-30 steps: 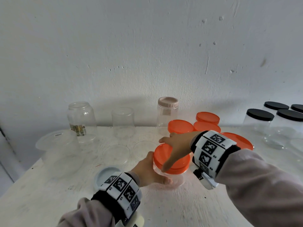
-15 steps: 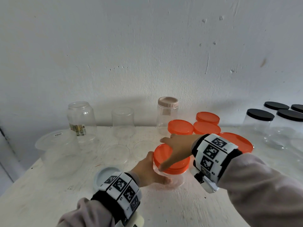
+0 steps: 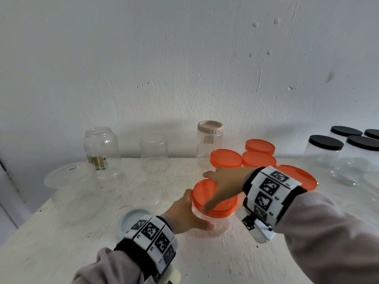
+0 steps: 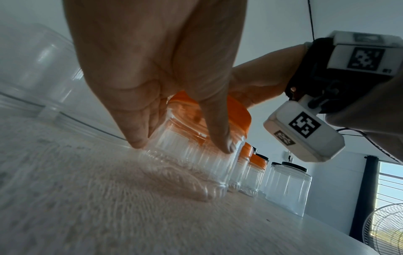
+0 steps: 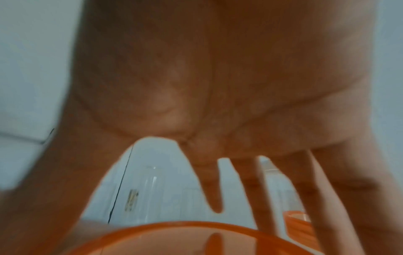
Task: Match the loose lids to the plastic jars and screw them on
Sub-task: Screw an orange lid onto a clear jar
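Observation:
A clear ribbed plastic jar [image 3: 213, 222] stands on the white table [image 3: 61, 253] with an orange lid [image 3: 200, 191] on its mouth. My left hand [image 3: 184, 216] grips the jar's side from the left, thumb on the near wall; the left wrist view shows the fingers curled round the jar [image 4: 196, 163] below the lid [image 4: 237, 110]. My right hand [image 3: 223, 181] spans the lid from above, thumb down at the near rim and fingers spread over the far rim. The right wrist view is blurred, with the lid [image 5: 174, 241] under the spread fingers.
Behind stand several orange-lidded jars [image 3: 225, 158], a pink-lidded jar [image 3: 210, 128] and two open clear jars [image 3: 101, 144]. Black-lidded jars [image 3: 326, 142] fill the right. A clear tub [image 3: 69, 177], clear loose lids [image 3: 146, 191] and a pale blue lid [image 3: 133, 220] lie left.
My right wrist has rolled a little and drifted right while the hand stays on the orange lid. The left hand and the jar have stayed in place.

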Available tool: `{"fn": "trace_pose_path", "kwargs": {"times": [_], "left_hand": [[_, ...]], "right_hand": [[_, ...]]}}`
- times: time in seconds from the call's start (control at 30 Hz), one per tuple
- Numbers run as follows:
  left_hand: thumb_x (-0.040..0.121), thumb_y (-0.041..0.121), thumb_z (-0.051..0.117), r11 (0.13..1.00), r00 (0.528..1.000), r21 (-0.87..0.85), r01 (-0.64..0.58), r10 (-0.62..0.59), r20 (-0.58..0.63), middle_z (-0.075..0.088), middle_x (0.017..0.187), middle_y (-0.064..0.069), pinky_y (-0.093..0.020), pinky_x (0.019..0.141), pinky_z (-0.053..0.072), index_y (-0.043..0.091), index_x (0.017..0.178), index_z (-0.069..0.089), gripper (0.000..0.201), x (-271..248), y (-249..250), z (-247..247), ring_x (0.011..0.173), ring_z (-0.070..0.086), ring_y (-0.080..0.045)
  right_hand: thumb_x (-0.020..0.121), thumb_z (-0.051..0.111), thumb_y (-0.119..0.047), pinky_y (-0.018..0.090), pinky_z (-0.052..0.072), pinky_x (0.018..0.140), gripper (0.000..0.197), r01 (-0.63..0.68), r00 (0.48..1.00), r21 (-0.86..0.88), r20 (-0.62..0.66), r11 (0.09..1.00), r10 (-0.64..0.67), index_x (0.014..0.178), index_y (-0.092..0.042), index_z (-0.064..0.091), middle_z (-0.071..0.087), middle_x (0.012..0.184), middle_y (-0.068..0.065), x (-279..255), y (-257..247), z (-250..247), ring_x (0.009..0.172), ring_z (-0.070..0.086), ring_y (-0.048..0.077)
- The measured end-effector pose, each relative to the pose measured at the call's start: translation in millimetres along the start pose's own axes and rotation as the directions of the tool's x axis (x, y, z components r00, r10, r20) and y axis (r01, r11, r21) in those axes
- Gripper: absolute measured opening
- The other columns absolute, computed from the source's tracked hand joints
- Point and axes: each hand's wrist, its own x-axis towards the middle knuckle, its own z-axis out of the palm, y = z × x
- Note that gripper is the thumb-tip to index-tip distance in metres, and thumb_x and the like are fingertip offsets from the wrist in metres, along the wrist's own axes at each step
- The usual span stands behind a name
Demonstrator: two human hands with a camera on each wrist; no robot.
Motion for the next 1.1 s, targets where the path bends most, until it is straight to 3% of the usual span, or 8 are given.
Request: {"fn": "trace_pose_path", "kwargs": {"times": [0.13,0.37,0.47,0.57,0.67,0.93,1.0,1.1], "left_hand": [[0.069,0.031,0.084,1.0,1.0,0.008,-0.001,0.001,0.002,0.046,0.133,0.005,-0.032,0.103,0.041,0.02,0.141,0.02,0.097,0.8,-1.1,0.0,0.12,0.046,-0.017],[0.067,0.03,0.085,1.0,1.0,-0.004,-0.004,0.004,-0.004,0.05,0.13,0.004,-0.033,0.103,0.041,0.019,0.14,0.023,0.096,1.2,-1.3,0.7,0.117,0.048,-0.016],[0.068,0.03,0.084,1.0,1.0,-0.004,-0.003,0.003,-0.005,0.05,0.13,0.005,-0.031,0.102,0.041,0.019,0.14,0.023,0.096,1.1,-0.8,0.6,0.111,0.047,-0.013],[0.067,0.032,0.085,1.0,1.0,-0.002,-0.002,0.002,-0.005,0.047,0.133,0.004,-0.032,0.103,0.041,0.02,0.141,0.022,0.098,0.9,-0.7,0.3,0.118,0.046,-0.016],[0.068,0.031,0.084,1.0,1.0,0.017,0.0,0.0,-0.003,0.045,0.135,0.002,-0.035,0.105,0.041,0.019,0.141,0.02,0.099,0.7,0.0,0.5,0.123,0.046,-0.02],[0.068,0.028,0.084,1.0,1.0,-0.008,0.007,-0.007,-0.014,0.048,0.134,0.002,-0.036,0.105,0.041,0.019,0.142,0.022,0.097,-0.3,1.0,1.0,0.122,0.047,-0.02],[0.068,0.028,0.084,1.0,1.0,-0.008,0.004,-0.004,-0.014,0.048,0.135,0.001,-0.036,0.105,0.04,0.018,0.142,0.021,0.097,-0.7,1.5,1.1,0.123,0.047,-0.02],[0.069,0.03,0.083,1.0,1.0,0.012,0.001,-0.001,-0.009,0.045,0.136,0.001,-0.036,0.105,0.04,0.019,0.141,0.02,0.096,-0.5,1.9,1.4,0.123,0.046,-0.021]], "right_hand": [[0.071,0.075,-0.053,0.047,0.038,0.102,0.096,0.095,0.993,0.007,0.075,0.995,-0.095,0.144,-0.053,0.013,0.024,0.149,-0.011,-6.3,3.6,-7.1,0.137,0.029,0.027],[0.063,0.058,-0.083,0.039,0.044,0.083,0.102,-0.012,0.999,0.024,-0.033,1.0,0.012,0.146,-0.036,0.022,0.033,0.144,0.001,3.1,-0.1,7.9,0.116,0.048,0.027],[0.062,0.052,-0.088,0.045,0.041,0.095,0.11,-0.051,0.997,0.03,-0.048,0.998,0.052,0.149,-0.03,0.019,0.024,0.152,0.005,4.5,-1.1,11.7,0.131,0.04,0.031],[0.061,0.066,-0.077,0.052,0.033,0.105,0.112,0.021,0.999,0.012,0.034,1.0,-0.021,0.149,-0.043,0.005,0.014,0.157,-0.005,-0.1,1.2,4.9,0.141,0.026,0.029],[0.066,0.077,-0.057,0.049,0.036,0.102,0.104,0.083,0.994,0.025,0.067,0.996,-0.085,0.146,-0.05,0.01,0.02,0.151,-0.011,-1.4,4.0,0.5,0.138,0.027,0.028],[0.058,0.057,-0.087,0.042,0.041,0.089,0.11,-0.037,0.997,0.044,-0.067,0.998,0.04,0.147,-0.032,0.021,0.031,0.146,0.003,4.3,-0.9,14.4,0.129,0.042,0.029],[0.059,0.06,-0.084,0.047,0.039,0.097,0.112,-0.034,0.999,0.032,-0.036,0.999,0.035,0.149,-0.035,0.015,0.026,0.151,0.002,2.5,-1.3,12.3,0.133,0.037,0.03],[0.064,0.074,-0.064,0.051,0.037,0.103,0.109,0.044,0.998,0.025,0.035,0.999,-0.044,0.148,-0.046,0.007,0.02,0.153,-0.007,-1.6,1.2,4.9,0.138,0.029,0.029]]}}
